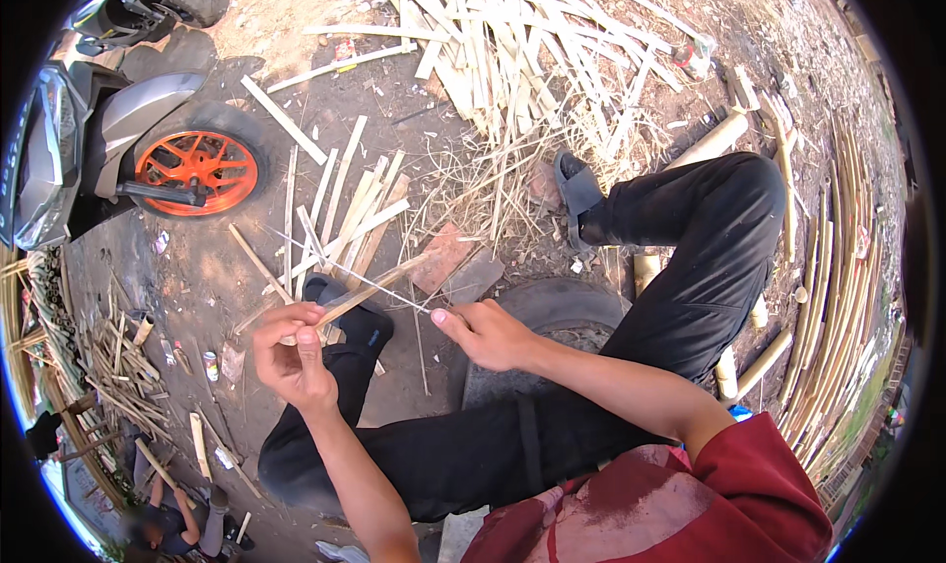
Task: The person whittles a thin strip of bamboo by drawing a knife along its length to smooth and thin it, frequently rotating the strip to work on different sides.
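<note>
My left hand (299,361) pinches the near end of a flat bamboo strip (382,283) between thumb and fingers. The strip slants up and away to the right, over a reddish brick slab (443,255). My right hand (485,334) is closed round the handle of a long, thin knife (389,292), most of the handle hidden in the fist. Its narrow blade points to the upper left and crosses the strip; whether the two touch, I cannot tell. Below the hands are my black-trousered legs and sandalled feet.
Split bamboo strips (493,46) lie heaped ahead, with curly shavings (493,179) nearer. More strips (350,203) are beside my left foot. A motorcycle wheel (202,172) stands at left, a tyre (562,302) between my legs, long bamboo poles (838,267) at right. Another person (172,524) is at lower left.
</note>
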A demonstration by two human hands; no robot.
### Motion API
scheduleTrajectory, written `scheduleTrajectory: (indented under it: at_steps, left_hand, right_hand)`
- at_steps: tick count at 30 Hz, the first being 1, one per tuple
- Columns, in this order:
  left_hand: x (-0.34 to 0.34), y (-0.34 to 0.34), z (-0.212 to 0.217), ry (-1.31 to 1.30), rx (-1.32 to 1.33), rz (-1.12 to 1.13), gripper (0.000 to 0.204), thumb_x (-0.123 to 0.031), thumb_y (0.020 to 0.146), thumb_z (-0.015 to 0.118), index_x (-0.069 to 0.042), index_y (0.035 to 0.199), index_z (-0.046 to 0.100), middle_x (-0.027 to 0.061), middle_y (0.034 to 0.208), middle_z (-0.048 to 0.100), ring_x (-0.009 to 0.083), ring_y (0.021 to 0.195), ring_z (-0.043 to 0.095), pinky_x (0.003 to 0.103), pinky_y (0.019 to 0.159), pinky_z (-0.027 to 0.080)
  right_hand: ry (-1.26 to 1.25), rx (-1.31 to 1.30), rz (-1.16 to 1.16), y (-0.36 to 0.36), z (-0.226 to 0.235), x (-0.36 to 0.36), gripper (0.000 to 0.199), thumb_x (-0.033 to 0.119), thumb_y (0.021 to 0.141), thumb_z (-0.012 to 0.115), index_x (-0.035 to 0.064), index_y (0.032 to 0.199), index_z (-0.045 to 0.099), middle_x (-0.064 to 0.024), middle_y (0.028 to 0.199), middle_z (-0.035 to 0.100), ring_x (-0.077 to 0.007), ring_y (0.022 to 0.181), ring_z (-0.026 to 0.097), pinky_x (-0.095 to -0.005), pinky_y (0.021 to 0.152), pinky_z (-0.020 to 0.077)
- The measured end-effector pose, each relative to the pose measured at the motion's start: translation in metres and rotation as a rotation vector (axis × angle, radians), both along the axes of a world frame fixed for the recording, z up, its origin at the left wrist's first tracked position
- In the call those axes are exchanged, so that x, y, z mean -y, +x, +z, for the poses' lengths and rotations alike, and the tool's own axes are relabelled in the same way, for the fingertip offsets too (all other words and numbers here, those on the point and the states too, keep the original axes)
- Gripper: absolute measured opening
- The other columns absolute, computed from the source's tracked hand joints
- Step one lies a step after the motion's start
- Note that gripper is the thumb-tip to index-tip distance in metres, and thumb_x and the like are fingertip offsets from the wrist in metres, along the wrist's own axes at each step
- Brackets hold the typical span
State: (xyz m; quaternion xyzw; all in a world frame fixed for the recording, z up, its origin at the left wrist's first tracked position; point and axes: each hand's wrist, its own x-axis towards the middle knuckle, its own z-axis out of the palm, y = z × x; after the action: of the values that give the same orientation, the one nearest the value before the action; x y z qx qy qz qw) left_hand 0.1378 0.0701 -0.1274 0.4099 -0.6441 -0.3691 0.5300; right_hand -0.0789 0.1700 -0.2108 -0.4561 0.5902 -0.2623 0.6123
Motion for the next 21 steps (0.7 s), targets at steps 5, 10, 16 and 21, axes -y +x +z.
scheduleTrajectory:
  at_steps: [5,10,16,21]
  left_hand:
    - [0.003,-0.011,-0.008,0.193,-0.335,-0.029,0.02,-0.009,0.087,0.062,-0.003,0.074,0.048,0.0166,0.083,0.064,0.0235,0.07,0.059,0.037,0.069,0.052]
    - [0.03,0.003,-0.027,0.161,-0.356,0.146,0.034,-0.019,0.089,0.055,-0.011,0.063,0.035,0.0096,0.063,0.052,0.0195,0.064,0.051,0.03,0.06,0.047]
    - [0.04,-0.022,-0.018,0.298,-0.506,0.4,0.039,-0.021,0.095,0.045,-0.016,0.062,0.025,-0.0007,0.05,0.024,0.0112,0.044,0.022,0.031,0.047,0.023]
    - [0.055,-0.016,-0.018,0.304,-0.509,0.717,0.039,-0.021,0.094,0.045,-0.017,0.062,0.024,-0.0014,0.053,0.022,0.0118,0.047,0.02,0.031,0.049,0.022]
  right_hand:
    - [0.15,-0.14,0.032,-0.004,-0.037,-0.011,0.075,0.055,0.105,0.041,-0.0071,0.068,0.062,-0.0319,0.069,0.062,-0.0492,0.075,0.065,-0.0551,0.073,0.0496]
    - [0.13,-0.151,0.068,0.004,-0.043,-0.005,0.075,0.055,0.106,0.039,-0.005,0.067,0.06,-0.0277,0.066,0.062,-0.0471,0.071,0.065,-0.0545,0.073,0.0489]
    - [0.254,-0.233,0.032,0.001,-0.066,-0.011,0.077,0.056,0.105,0.039,-0.0092,0.076,0.067,-0.0347,0.078,0.066,-0.0513,0.085,0.067,-0.055,0.082,0.052]
    - [0.245,-0.286,0.123,-0.001,-0.054,0.004,0.078,0.058,0.105,0.038,-0.0071,0.075,0.069,-0.0355,0.079,0.066,-0.0524,0.085,0.067,-0.0567,0.082,0.0522]
